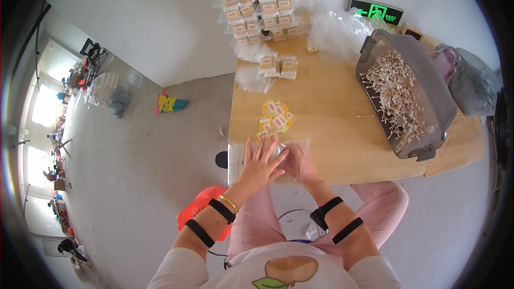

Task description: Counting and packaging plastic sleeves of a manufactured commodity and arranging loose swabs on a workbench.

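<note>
Head view, one worktop (332,101) of pale wood, taken as the landmark. At its near edge: a stack of clear bags (241,155), flat, partly overhanging the edge. Left hand (261,165) lies on the stack, fingers spread and flat, its grip apart and closed on nothing. Right hand (301,165) sits just beside it on the same stack, thumb and fingertips drawn together as if pinching the top film; whether film is actually caught between them cannot be told. Just beyond the hands, toward the worktop's middle: a loose pile of yellow labels (276,116). At the right side: a grey bin (423,83) filled with small pale sticks (396,93), one stray stick lying on the wood beside it. At the far edge: packed bags (279,66), with taller stacks (251,5) against the wall. Beyond the far right corner: loose plastic sacks (471,83). Below the near edge: an orange stool (206,208) on the concrete floor. Risks, as judged: two films may lift together, since the bags cling; the overhanging stack may slide off if the flat hand eases; a sweeping sleeve could scatter the labels.
</note>
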Available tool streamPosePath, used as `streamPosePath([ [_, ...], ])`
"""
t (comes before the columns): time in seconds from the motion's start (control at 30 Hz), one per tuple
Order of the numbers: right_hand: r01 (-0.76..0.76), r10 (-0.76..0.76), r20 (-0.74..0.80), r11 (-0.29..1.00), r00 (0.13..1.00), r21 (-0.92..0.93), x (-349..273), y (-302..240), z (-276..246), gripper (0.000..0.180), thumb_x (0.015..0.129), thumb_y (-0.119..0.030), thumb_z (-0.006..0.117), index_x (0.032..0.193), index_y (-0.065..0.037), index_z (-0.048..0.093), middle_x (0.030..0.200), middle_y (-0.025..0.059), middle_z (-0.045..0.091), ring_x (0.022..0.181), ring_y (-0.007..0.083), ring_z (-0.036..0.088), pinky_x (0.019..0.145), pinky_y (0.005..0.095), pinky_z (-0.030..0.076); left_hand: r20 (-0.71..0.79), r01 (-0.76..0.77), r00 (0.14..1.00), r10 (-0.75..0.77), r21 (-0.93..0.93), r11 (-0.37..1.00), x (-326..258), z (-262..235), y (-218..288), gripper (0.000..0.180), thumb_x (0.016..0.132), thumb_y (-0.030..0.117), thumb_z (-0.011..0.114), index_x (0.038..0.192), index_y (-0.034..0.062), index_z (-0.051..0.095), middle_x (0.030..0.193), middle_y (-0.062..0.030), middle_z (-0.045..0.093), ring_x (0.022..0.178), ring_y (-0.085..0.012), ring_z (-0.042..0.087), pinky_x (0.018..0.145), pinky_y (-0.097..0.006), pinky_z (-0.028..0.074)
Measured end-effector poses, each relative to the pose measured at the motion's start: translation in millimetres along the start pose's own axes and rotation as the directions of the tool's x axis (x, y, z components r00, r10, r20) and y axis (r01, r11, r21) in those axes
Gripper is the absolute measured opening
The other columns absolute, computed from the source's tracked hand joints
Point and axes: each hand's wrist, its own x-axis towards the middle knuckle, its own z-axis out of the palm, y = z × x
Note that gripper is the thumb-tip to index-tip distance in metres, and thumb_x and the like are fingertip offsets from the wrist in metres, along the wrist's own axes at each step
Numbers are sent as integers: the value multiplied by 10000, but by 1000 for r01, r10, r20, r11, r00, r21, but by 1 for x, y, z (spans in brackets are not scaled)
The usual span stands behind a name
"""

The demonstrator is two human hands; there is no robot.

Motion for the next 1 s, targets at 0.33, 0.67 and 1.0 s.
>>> streamPosePath([
  [0.33, -494, 508, -89, 857, 857, 144, 107, 27, -110, 261, 949, -272, 658, 1007, -19, 691, 825, 65, 703, 744, 147, 664, 681, 295, 538, -12, 149, 989, -150, -34, 988, -2, -7, 8, 542, 985, 546, 491, 1396, 201, 574, 1627, -134, 265, 1494, -419, 229, 1133, -733, 159],
  [0.67, -742, 726, -153, 662, 670, -106, 306, 54, -56, 558, 834, -489, 677, 1068, 17, 719, 1091, 234, 714, 1034, 357, 690, 874, 429, 538, -7, 193, 981, -195, -124, 973, 2, -7, 15, 544, 971, 532, 527, 1363, 163, 601, 1620, -149, 272, 1493, -432, 207, 1136, -734, 127],
  [1.0, -677, 688, -158, 725, 708, 127, 310, 108, -72, 569, 772, -353, 777, 1148, 47, 629, 983, 146, 708, 842, 281, 699, 683, 420, 541, -46, 151, 986, -160, -155, 976, 6, -3, 20, 538, 965, 541, 530, 1357, 181, 603, 1625, -132, 271, 1498, -428, 208, 1132, -732, 152],
])
